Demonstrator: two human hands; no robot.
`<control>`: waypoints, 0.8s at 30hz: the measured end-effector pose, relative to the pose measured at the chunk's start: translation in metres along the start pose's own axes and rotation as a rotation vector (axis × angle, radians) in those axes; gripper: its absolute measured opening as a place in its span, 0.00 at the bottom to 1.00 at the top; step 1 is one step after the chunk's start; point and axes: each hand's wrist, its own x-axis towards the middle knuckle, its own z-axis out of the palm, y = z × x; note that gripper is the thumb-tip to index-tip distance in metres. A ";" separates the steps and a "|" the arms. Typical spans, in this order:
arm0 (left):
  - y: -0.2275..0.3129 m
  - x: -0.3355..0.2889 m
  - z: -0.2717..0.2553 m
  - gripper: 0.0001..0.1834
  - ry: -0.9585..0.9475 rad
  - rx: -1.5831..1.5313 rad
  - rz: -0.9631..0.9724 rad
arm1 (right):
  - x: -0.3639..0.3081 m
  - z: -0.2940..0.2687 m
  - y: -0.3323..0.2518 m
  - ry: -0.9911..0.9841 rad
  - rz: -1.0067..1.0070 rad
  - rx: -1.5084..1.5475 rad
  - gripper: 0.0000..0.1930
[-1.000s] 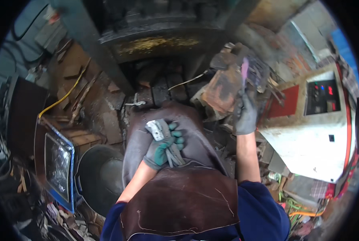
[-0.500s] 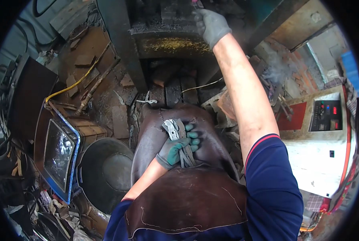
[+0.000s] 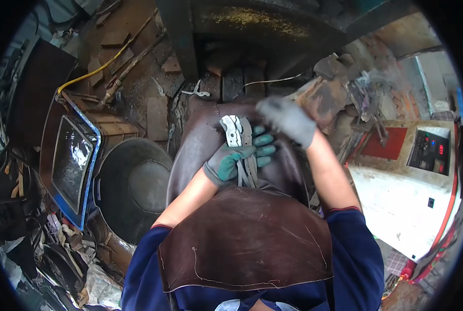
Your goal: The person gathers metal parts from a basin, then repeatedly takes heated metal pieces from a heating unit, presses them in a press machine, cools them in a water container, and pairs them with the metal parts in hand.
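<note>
grey and green material covers the gloved left hand [image 3: 230, 163], which we find above the lap, in front of the brown leather apron [image 3: 247, 233]. in it we record the flat metal pieces [image 3: 232, 132], held in a narrow bundle with their upper ends projecting beyond the thumb; one is bright and silvery with small dark marks or holes, and its neighbour is a duller grey. we note that the left thumb is laid across the bundle and presses it to the palm, while the other fingers reach out past it to the right, slightly apart from one another. the lower ends point toward the wearer's body. the right hand [image 3: 289, 120], in a grey glove, is just to the right of the upper ends; it is blurred, and we cannot tell whether its fingers are spread, pressed together or pinching anything. on the ground beyond the apron we observe loose pale metal [image 3: 197, 92]. to the left stands a black bucket [image 3: 112, 192], just beside a blue-edged panel [image 3: 76, 160]. to the right we list a white cabinet [image 3: 397, 202] with a lit display [image 3: 429, 150]. ahead stands a dark metal frame [image 3: 182, 41]; a rusty slab [image 3: 322, 103] lies near its right side.
</note>
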 end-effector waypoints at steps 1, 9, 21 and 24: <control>-0.001 0.000 -0.004 0.31 0.001 0.002 -0.011 | -0.004 0.017 0.011 0.000 -0.083 -0.163 0.22; -0.001 0.003 -0.017 0.25 0.016 -0.009 0.294 | -0.067 0.029 0.009 0.019 0.018 -0.301 0.25; -0.004 -0.002 -0.036 0.22 0.098 -0.016 0.190 | -0.100 -0.009 0.079 0.718 0.054 0.720 0.12; -0.009 0.004 -0.019 0.21 0.156 0.053 0.154 | -0.097 -0.039 0.136 0.899 0.038 1.066 0.15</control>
